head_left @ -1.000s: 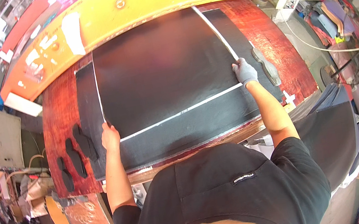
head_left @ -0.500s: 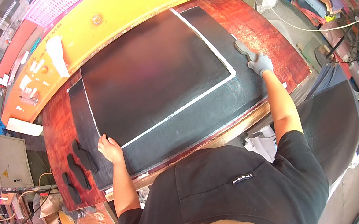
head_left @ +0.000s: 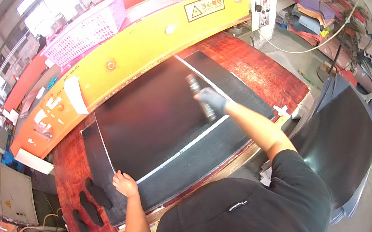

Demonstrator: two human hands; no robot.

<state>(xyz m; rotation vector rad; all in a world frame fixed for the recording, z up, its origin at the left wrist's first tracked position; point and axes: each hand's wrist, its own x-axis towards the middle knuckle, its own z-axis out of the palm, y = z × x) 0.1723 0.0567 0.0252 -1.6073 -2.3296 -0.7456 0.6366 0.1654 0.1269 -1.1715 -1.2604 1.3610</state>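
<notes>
My right hand [head_left: 213, 100], in a grey glove, grips a long, narrow metal piece shaped like a shoe sole, apparently a cutting die [head_left: 207, 109]. It is over the right part of a large black sheet [head_left: 147, 117] with pale edges; motion smears it, and whether it touches the sheet I cannot tell. My bare left hand [head_left: 125, 183] rests on the sheet's near left corner, fingers stretched out and holding nothing. A darker black board [head_left: 210, 145] lies under the sheet on the red table [head_left: 270, 77].
Black sole-shaped pieces [head_left: 90, 209] lie at the table's left. A yellow machine beam [head_left: 139, 42] spans the far side, carrying a pink basket [head_left: 84, 37]. A control panel [head_left: 265, 2] stands far right. Dark sheets [head_left: 343, 143] hang at my right.
My right hand has carried the cutting die leftward from the board's right edge to over the black sheet. My left hand stays at the sheet's corner. The head view has shifted, showing more of the machine.
</notes>
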